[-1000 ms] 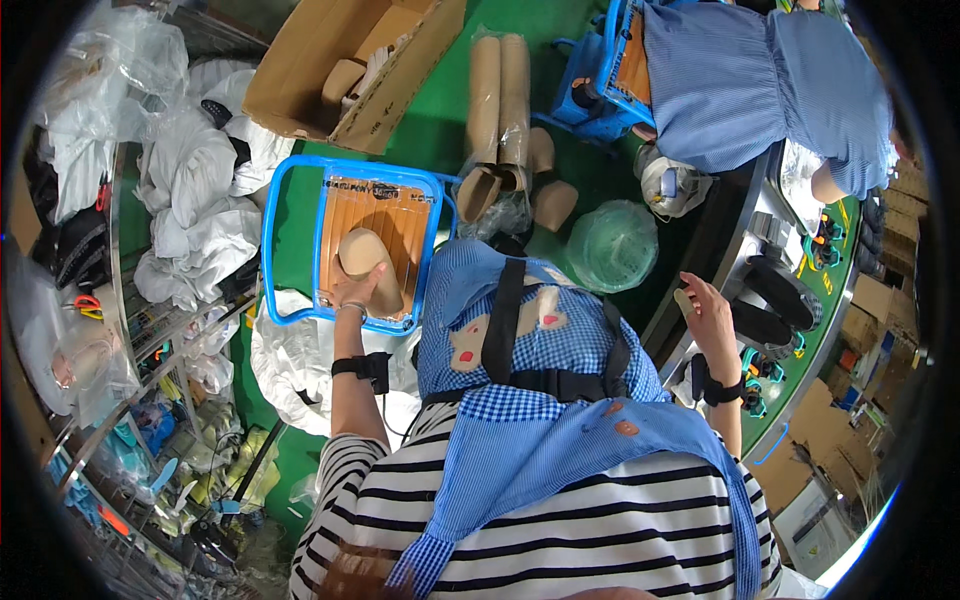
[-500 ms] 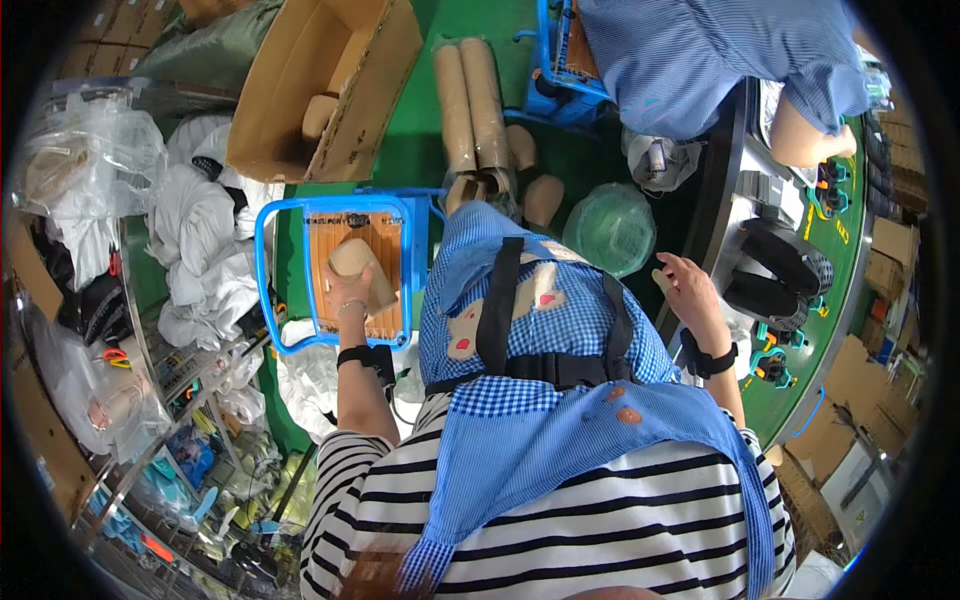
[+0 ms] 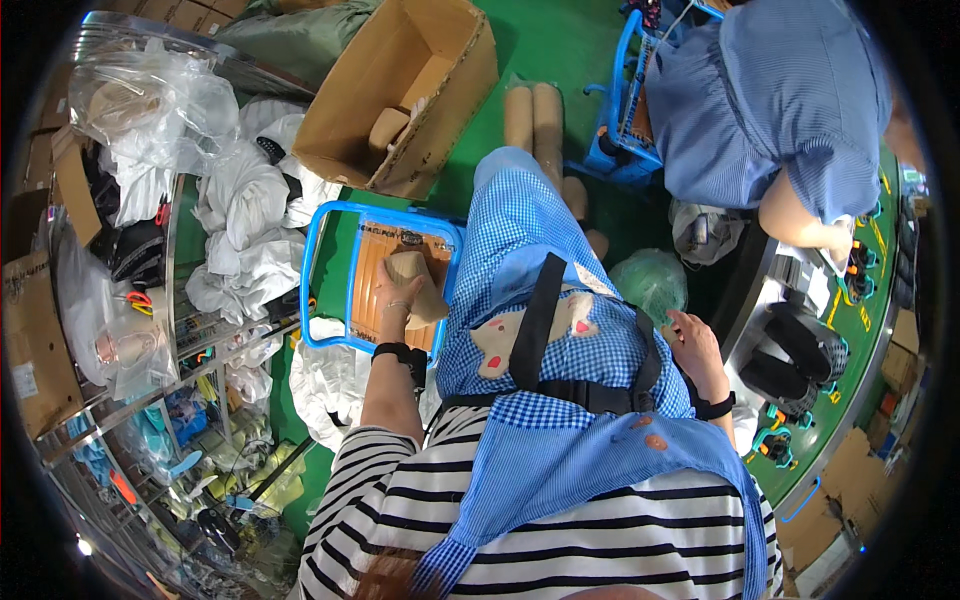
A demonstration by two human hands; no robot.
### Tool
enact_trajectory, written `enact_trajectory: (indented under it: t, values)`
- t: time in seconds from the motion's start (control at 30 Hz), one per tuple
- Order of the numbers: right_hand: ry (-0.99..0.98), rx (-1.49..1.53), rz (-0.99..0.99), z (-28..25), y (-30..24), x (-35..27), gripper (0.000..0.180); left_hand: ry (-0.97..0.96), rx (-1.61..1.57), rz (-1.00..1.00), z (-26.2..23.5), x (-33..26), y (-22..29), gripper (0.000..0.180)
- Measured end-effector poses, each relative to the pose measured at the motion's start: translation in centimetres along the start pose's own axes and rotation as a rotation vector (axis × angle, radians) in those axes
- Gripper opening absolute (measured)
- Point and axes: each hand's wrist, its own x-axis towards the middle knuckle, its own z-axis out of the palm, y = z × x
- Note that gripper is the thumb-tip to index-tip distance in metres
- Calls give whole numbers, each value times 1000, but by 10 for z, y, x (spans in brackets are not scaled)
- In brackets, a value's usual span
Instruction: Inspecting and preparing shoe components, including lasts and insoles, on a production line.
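Closest in, the left hand [image 3: 398, 300] closes its fingers around a tan shoe last [image 3: 418, 292], a smooth foot-shaped form, holding it just above the wooden slats of a blue crate [image 3: 322, 262] on the person's left. The last looks rigid, fairly light and rather slick, so a grip round its thick middle, as here, seems surest. The right hand [image 3: 692, 348] rests loosely spread, holding nothing, beside a green bag [image 3: 650, 282] near the edge of the desk [image 3: 868, 330], where black shoes [image 3: 800, 355] lie. Apart from the last, the crate appears empty. Left of it, a shelf rack [image 3: 190, 330] carries white bags [image 3: 240, 215]. Further off, an open cardboard box [image 3: 400, 90] on the green floor [image 3: 545, 40] holds at least one more tan last. Beyond stand two tan tubes [image 3: 533, 115], and a co-worker in a blue shirt [image 3: 780, 90] sits by a second blue crate [image 3: 622, 140].
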Motion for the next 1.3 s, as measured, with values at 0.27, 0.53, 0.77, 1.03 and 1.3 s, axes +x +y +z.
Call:
enact_trajectory:
  t: [0.27, 0.53, 0.77, 1.03, 1.3]
  values:
    - [75, 41, -89, -5, -17, 73, 29, 74, 119, 267, -77, -1, 85, 99]
    - [150, 154, -24, 3, -45, 271, 40, -423, -803, 285, -118, 103, 208, 84]
    - [297, 89, 406, 1, -42, 443, 48, -804, -463, 330, -129, 171, 299, 73]
    - [-43, -439, 518, -4, 16, 473, 34, -827, -407, 261, -143, 232, 315, 77]
    - [-139, -400, 729, -10, 0, 475, 35, -918, -334, 260, -142, 254, 339, 79]
